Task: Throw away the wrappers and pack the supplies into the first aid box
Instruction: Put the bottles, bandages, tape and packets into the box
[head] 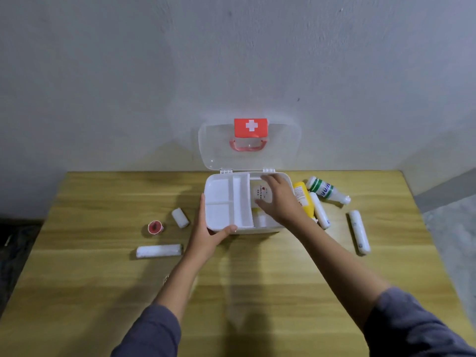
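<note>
Left of the first aid box lay a red tape roll and two white rolls, their labels unreadable. The left hand clutched the box's near-left corner, while the right hand spread loosely inside, hiding what it touched — I couldn't tell any grip. Bottles and rolls lay rightward — wooden table, grey wall.

In front of me the wood-grain tabletop carries the open white plastic first aid box at its far edge. Left of the box lie a short white gauze roll, a small red-cored tape roll and a long white wrapped bandage roll. Right of it lie a yellow bottle, a white bottle with green bands and two more long white wrapped rolls.
</note>
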Demonstrator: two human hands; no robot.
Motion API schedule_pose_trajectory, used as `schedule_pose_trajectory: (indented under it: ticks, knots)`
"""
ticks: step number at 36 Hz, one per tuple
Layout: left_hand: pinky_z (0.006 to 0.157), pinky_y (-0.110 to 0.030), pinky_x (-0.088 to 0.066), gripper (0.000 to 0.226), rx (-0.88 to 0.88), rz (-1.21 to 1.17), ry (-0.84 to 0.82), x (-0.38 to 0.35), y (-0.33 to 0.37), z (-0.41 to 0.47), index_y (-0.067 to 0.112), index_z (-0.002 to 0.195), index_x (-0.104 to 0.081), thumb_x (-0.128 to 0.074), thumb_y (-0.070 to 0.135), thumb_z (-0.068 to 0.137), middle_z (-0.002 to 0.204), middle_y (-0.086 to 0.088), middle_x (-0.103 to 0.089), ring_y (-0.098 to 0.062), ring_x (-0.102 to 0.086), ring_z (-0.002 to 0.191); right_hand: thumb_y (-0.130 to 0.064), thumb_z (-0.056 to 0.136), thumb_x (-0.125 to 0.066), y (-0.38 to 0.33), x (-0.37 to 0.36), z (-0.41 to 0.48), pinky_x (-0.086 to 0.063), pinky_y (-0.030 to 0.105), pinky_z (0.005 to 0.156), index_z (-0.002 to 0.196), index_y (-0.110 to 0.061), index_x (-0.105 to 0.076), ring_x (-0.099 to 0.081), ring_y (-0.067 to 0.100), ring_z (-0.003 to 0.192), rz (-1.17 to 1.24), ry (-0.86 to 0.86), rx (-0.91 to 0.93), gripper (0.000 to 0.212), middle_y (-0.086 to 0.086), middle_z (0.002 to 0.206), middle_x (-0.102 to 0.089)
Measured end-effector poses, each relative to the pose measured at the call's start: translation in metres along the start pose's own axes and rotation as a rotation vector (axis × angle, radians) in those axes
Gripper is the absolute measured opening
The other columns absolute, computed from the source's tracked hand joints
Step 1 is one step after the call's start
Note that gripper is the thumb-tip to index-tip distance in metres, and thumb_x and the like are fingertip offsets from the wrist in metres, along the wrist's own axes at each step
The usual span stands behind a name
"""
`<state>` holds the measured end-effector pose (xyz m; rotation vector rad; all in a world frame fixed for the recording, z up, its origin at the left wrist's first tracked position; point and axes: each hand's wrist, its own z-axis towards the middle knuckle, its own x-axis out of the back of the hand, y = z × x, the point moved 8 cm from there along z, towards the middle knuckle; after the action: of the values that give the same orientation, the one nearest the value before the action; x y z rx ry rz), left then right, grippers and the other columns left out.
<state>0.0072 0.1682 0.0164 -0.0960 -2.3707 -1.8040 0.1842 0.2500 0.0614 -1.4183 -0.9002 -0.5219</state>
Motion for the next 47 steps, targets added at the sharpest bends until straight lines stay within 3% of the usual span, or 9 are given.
schedule_pose_trajectory:
  ticks: [3, 9, 18, 23, 30, 34, 37, 40, 47]
  knots:
    - [0.107, -0.024, -0.024, 0.103, -0.013, 0.006, -0.004, 0.0, 0.002, 0.0, 0.043, 0.139, -0.006, -0.079, 0.03, 0.068, 0.136, 0.036, -0.018, 0.003, -0.02, 0.134, -0.015, 0.086, -0.06, 0.009, 0.001, -0.011, -0.031, 0.031, 0.106, 0.136, -0.002, -0.035, -0.036, 0.028, 0.13, 0.033, 0.107, -0.135, 0.057, 0.016, 0.14, -0.037]
    - [0.115, -0.043, -0.024, 0.115, 0.017, 0.034, -0.013, 0.002, -0.006, 0.001, 0.044, 0.143, -0.005, -0.078, 0.055, 0.055, 0.154, 0.016, -0.017, -0.004, -0.019, 0.14, -0.015, 0.087, -0.057, 0.021, -0.009, -0.007, -0.036, 0.034, 0.102, 0.131, 0.003, -0.035, -0.042, 0.033, 0.123, 0.013, 0.125, -0.334, 0.053, 0.022, 0.136, -0.041]
    - [0.116, -0.04, -0.022, 0.105, -0.024, 0.044, -0.005, 0.002, -0.004, 0.002, 0.051, 0.137, -0.004, -0.08, 0.04, 0.065, 0.153, 0.018, -0.014, -0.002, -0.017, 0.14, -0.023, 0.083, -0.064, 0.022, -0.007, -0.006, -0.043, 0.035, 0.098, 0.125, -0.006, -0.049, -0.049, 0.027, 0.118, 0.03, 0.215, -0.337, 0.047, 0.012, 0.132, -0.047]
    - [0.116, -0.04, -0.022, 0.102, -0.037, 0.038, 0.0, 0.002, -0.003, 0.002, 0.053, 0.133, -0.005, -0.078, 0.041, 0.063, 0.154, 0.017, -0.014, -0.003, -0.016, 0.141, -0.029, 0.078, -0.071, 0.02, -0.008, -0.008, -0.045, 0.037, 0.097, 0.124, -0.012, -0.052, -0.048, 0.024, 0.118, 0.055, 0.247, -0.368, 0.053, 0.007, 0.132, -0.048]
    - [0.116, -0.039, -0.022, 0.105, -0.024, 0.029, -0.004, 0.001, -0.006, 0.002, 0.05, 0.137, -0.004, -0.078, 0.044, 0.062, 0.151, 0.021, -0.013, -0.002, -0.015, 0.14, -0.017, 0.074, -0.075, 0.018, -0.012, -0.009, -0.042, 0.03, 0.094, 0.122, -0.01, -0.052, -0.047, 0.024, 0.117, 0.297, 0.273, -0.396, 0.054, 0.009, 0.129, -0.047]
    - [0.115, -0.037, -0.022, 0.105, -0.032, 0.026, -0.004, 0.001, -0.004, 0.002, 0.045, 0.14, -0.004, -0.08, 0.033, 0.068, 0.149, 0.021, -0.015, -0.003, -0.015, 0.14, -0.014, 0.075, -0.073, 0.018, -0.016, -0.01, -0.037, 0.022, 0.086, 0.124, -0.009, -0.05, -0.049, 0.022, 0.114, 0.336, 0.241, -0.412, 0.054, 0.01, 0.129, -0.048]
    - [0.116, -0.038, -0.02, 0.106, -0.026, 0.031, 0.003, 0.001, -0.005, 0.003, 0.036, 0.145, -0.003, -0.078, 0.029, 0.07, 0.153, 0.015, -0.012, -0.005, -0.013, 0.141, -0.021, 0.077, -0.073, 0.023, -0.019, -0.01, -0.039, 0.026, 0.088, 0.128, -0.008, -0.046, -0.05, 0.025, 0.116, 0.318, 0.194, -0.47, 0.059, 0.012, 0.132, -0.048]
    - [0.117, -0.04, -0.02, 0.11, -0.016, 0.038, -0.002, 0.001, -0.007, 0.003, 0.037, 0.145, -0.003, -0.08, 0.035, 0.067, 0.156, 0.013, -0.011, -0.004, -0.013, 0.141, -0.028, 0.079, -0.071, 0.031, -0.025, -0.01, -0.044, 0.034, 0.091, 0.132, -0.009, -0.041, -0.053, 0.028, 0.116, 0.375, 0.116, -0.559, 0.064, 0.015, 0.131, -0.053]
    - [0.116, -0.041, -0.02, 0.112, 0.0, 0.045, 0.0, 0.002, -0.011, 0.004, 0.04, 0.145, -0.003, -0.079, 0.044, 0.063, 0.156, 0.014, -0.011, -0.004, -0.012, 0.142, -0.03, 0.083, -0.066, 0.034, -0.031, -0.011, -0.044, 0.035, 0.097, 0.132, -0.009, -0.047, -0.054, 0.027, 0.119, 0.488, 0.117, -0.666, 0.056, 0.012, 0.134, -0.054]
